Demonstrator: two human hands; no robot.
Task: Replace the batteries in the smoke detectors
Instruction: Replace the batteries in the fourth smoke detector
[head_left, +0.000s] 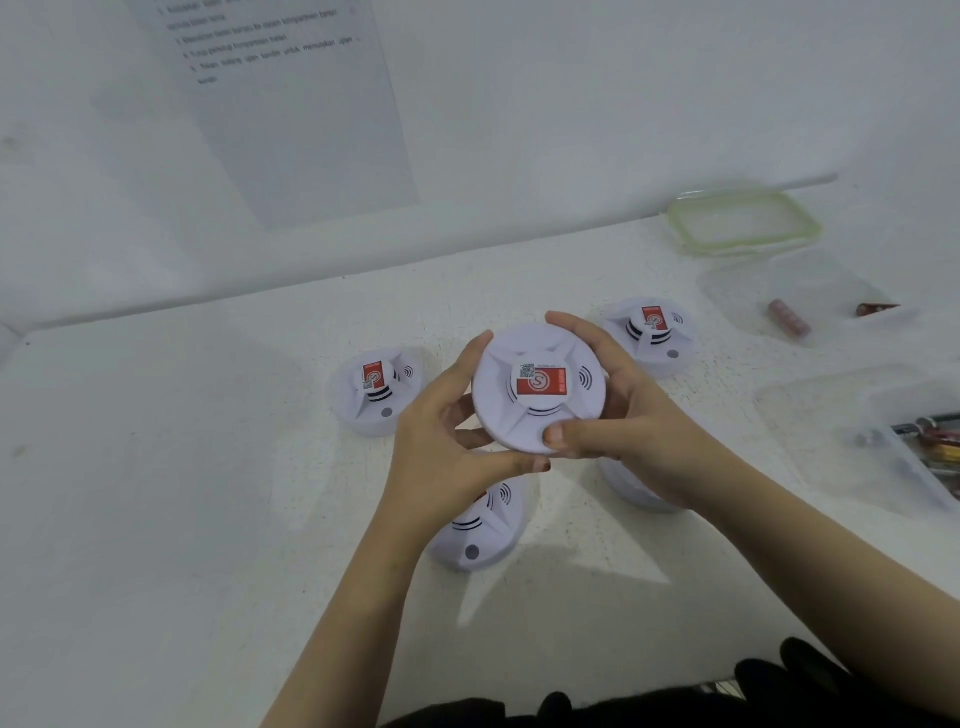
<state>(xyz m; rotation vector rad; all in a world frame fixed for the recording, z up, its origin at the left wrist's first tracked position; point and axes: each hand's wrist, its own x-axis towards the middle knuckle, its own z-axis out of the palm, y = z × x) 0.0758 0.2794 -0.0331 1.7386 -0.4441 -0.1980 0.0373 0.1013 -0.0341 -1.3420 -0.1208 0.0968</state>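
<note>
I hold a round white smoke detector (537, 387) with a red label, raised above the table, its face toward me. My left hand (447, 431) grips its left and lower rim, thumb under the front edge. My right hand (618, 410) grips its right rim, with the thumb on the lower face. Three more detectors lie on the white table (182, 493): one at left (376, 389), one at back right (652, 332), one below my hands (480, 525). A further white one (631, 488) is mostly hidden under my right wrist.
A clear tub (810, 299) at right holds a pinkish battery (789, 317). Behind it lies a green-rimmed lid (743, 221). Another clear tub (893, 441) at the right edge holds several batteries. A printed instruction sheet (291, 104) hangs on the wall.
</note>
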